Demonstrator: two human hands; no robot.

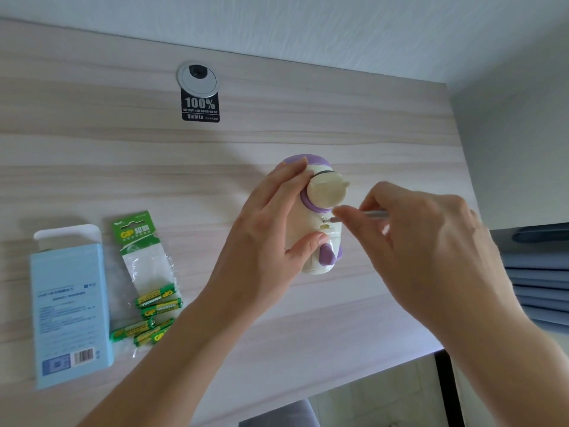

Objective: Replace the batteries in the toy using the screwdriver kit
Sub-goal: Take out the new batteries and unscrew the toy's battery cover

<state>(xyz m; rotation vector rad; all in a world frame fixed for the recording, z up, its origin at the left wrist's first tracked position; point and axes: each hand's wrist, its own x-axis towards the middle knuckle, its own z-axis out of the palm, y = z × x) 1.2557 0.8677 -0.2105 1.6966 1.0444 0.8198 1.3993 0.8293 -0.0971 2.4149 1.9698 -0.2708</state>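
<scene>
A cream and purple toy (320, 195) is held a little above the wooden desk (123, 167). My left hand (271, 238) grips its body from the left, thumb on the lower front. My right hand (425, 241) pinches a thin silver screwdriver (374, 213), whose tip meets a small screw on the toy's side. Several green batteries (154, 312) lie loose at the open end of their torn pack (138, 241), left of my arms. A light blue box (70, 306) lies further left, flap open.
A round grey cable grommet (197, 79) with a black label (200, 107) below it sits at the back of the desk. The desk's right edge runs close to my right hand, with blue-grey fabric (542, 285) beyond it. A grey chair (277, 414) shows below the front edge.
</scene>
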